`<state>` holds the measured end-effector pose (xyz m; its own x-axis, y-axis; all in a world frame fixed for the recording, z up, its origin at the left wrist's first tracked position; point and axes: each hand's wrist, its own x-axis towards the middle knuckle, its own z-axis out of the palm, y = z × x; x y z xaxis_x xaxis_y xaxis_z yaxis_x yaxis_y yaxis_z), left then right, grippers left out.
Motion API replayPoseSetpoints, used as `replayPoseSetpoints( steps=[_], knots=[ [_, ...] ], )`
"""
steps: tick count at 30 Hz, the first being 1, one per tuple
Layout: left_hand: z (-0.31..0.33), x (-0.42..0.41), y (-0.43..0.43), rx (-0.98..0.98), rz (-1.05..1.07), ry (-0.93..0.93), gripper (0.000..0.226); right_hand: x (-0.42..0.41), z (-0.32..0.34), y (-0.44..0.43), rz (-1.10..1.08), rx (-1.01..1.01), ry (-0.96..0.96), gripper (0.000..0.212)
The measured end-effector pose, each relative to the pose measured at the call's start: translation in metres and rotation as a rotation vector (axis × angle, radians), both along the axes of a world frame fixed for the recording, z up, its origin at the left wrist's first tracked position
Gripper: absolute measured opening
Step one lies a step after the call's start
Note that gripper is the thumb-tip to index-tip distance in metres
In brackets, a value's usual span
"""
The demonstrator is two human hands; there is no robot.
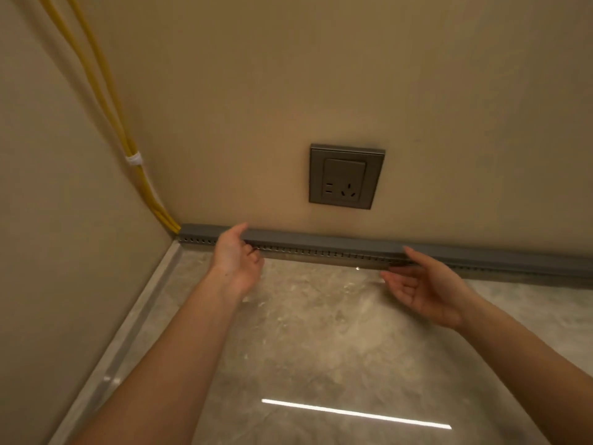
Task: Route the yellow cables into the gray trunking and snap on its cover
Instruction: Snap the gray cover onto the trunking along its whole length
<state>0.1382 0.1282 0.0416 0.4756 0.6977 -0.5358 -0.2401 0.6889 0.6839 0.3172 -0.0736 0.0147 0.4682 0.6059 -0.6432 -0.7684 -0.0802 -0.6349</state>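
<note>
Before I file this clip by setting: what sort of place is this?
Likely a finished indoor room corner: wall socket, glossy marble-look floor, gray trunking along the wall's foot taking yellow cables.

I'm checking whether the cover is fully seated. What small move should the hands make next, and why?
Probably press the cover down between the hands. The yellow cables already enter the trunking at the corner; the left hand pinches the cover with thumb on top, and the right hand is open at the slotted side.
</note>
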Motion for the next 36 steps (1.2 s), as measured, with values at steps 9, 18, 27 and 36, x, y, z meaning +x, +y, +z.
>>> replayPoseSetpoints(
  steps=[9,18,27,36],
  knots=[
    [-0.030,0.053,-0.066,0.100,-0.137,0.314,0.022,0.022,0.001,0.001,0.071,0.007,0.048,0.034],
    [-0.039,0.108,-0.100,0.109,-0.197,0.280,0.041,0.032,0.000,0.002,0.076,0.052,0.129,0.028],
    [-0.040,0.120,-0.102,0.167,-0.127,0.293,0.035,0.040,-0.006,0.006,0.093,0.116,0.152,0.027],
    [-0.033,0.131,-0.129,0.190,-0.329,0.338,0.046,0.041,-0.011,-0.002,0.163,0.133,0.164,0.035]
  ],
)
